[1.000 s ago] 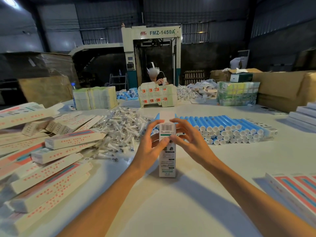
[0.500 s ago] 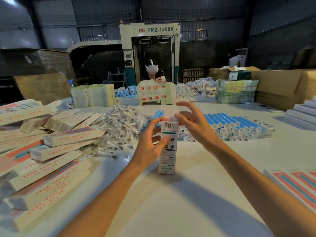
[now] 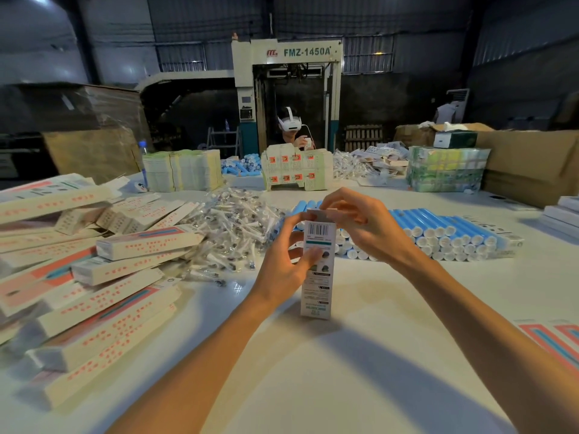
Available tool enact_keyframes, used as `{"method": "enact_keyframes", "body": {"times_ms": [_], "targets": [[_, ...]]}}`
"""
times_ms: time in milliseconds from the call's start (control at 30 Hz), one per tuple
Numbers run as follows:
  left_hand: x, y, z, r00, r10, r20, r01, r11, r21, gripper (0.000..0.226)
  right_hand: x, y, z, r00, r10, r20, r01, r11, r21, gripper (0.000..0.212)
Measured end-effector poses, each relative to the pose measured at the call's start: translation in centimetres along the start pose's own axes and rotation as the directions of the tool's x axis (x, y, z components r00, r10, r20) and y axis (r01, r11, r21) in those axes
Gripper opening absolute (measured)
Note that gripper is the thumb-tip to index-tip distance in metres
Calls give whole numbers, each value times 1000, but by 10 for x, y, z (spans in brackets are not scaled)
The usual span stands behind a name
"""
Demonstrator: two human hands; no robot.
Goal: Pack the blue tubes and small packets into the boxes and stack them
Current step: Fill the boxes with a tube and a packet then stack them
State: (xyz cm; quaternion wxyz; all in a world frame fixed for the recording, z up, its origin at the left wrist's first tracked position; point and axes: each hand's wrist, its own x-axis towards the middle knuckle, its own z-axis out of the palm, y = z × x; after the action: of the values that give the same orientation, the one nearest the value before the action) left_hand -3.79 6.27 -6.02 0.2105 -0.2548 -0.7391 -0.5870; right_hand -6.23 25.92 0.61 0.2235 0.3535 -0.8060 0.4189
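A tall white box (image 3: 317, 286) with a barcode stands upright on the white table (image 3: 344, 371). My left hand (image 3: 283, 264) grips its left side near the top. My right hand (image 3: 363, 227) hovers at the box's top, fingertips touching the top flap. Behind the box lies a stacked row of blue tubes (image 3: 438, 230) with white caps. A heap of small clear packets (image 3: 232, 227) sits to the left of the tubes. Closed long boxes (image 3: 94, 277) with red print are piled at the left.
Across the table a person (image 3: 293, 130) in a white headset works behind flat carton blanks (image 3: 296, 170). Stacks of blanks (image 3: 183, 169), wrapped bundles (image 3: 446, 170) and brown cartons (image 3: 532, 161) line the far edge. More boxes (image 3: 554, 339) lie at the right edge.
My right hand lifted off the box's upper end, then came back down onto the top flap. My left hand kept hold of the upright box.
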Motion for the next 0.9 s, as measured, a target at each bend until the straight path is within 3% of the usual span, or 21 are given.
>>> {"method": "enact_keyframes", "body": {"times_ms": [100,200,600,900], "targets": [[1,0,1,1000,5,11,-5,1000,13,54,-4,-2,-2,999,40,-23,-36,985,169,16],[0,-1,2,999,-18,38,18,1000,9,54,-4,-4,-1,998,55,-39,-44,970,237,13],[0,-9,-3,994,-61,95,63,998,-18,61,0,-10,1,975,224,-12,-208,923,323,9],[-4,-4,3,989,-41,141,40,999,11,55,0,-10,-8,974,224,41,-226,932,283,6]]}}
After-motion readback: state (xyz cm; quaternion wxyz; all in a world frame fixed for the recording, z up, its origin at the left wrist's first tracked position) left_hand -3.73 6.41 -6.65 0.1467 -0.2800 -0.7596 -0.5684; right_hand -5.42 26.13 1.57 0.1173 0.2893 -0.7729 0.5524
